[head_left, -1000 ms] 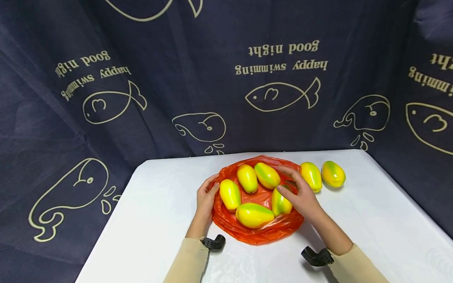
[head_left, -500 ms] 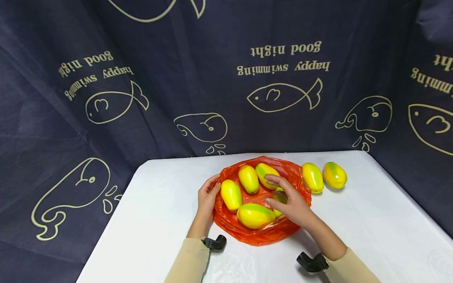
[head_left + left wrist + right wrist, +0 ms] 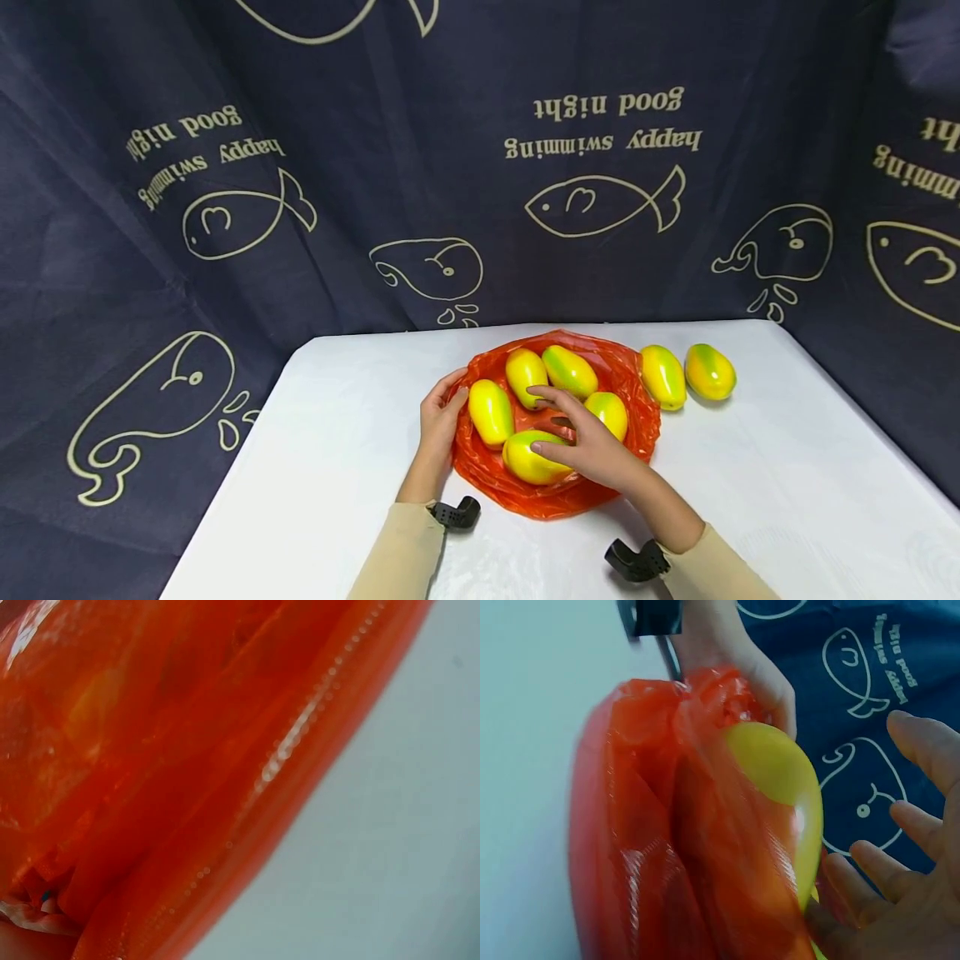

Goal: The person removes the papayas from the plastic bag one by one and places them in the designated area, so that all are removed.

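Observation:
A red plastic bag [image 3: 543, 503] lies spread on the table with its mouth facing up. Several yellow-green mangoes, glossy like toy ones, sit inside around its middle. My left hand [image 3: 438, 421] grips the bag's left rim, beside the left mango [image 3: 491, 414]; bunched plastic shows at that hand in the right wrist view. Over the front mango [image 3: 528, 458] hovers my right hand [image 3: 588, 446], fingers spread and loosely bent, covering part of that mango. In the right wrist view its fingers [image 3: 922, 825] stand beside a mango [image 3: 780, 769] partly wrapped in red film.
Two more mangoes lie outside the bag at the back right, one [image 3: 663, 377] right by its rim and the other [image 3: 709, 372] farther right. A dark blue curtain [image 3: 450, 167] with fish prints hangs behind the white table [image 3: 337, 417].
My right hand has moved left and toward the front, from the right mango to over the front mango. The bag's right rim has spread outward. My left hand stays at the left rim.

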Tool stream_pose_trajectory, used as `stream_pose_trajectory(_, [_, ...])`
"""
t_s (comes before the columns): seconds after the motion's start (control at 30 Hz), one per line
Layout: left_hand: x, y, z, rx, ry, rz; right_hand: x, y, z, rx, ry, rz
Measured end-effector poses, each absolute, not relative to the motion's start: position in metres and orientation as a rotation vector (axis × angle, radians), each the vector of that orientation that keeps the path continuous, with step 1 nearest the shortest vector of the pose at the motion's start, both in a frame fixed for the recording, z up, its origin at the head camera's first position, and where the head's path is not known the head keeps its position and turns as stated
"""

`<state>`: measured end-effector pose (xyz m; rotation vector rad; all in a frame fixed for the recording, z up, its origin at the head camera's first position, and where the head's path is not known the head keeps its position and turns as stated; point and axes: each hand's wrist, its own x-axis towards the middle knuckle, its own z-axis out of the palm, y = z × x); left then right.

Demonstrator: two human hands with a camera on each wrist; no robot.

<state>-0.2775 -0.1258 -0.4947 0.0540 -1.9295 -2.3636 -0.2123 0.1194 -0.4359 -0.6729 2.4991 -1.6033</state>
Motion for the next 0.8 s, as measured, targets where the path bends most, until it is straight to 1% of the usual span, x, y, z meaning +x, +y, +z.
stream_pose_trajectory(0.37, [-0.280, -0.126, -0.496, 0.053, -1.901, -2.370, -0.214, 0.112, -0.450, -0.714, 2.471, -1.495])
stream_pose_trajectory(0.8, [-0.279, -0.126, -0.496, 0.038, -1.892, -2.388, -0.212, 0.112, -0.452, -0.763, 2.548, -1.330])
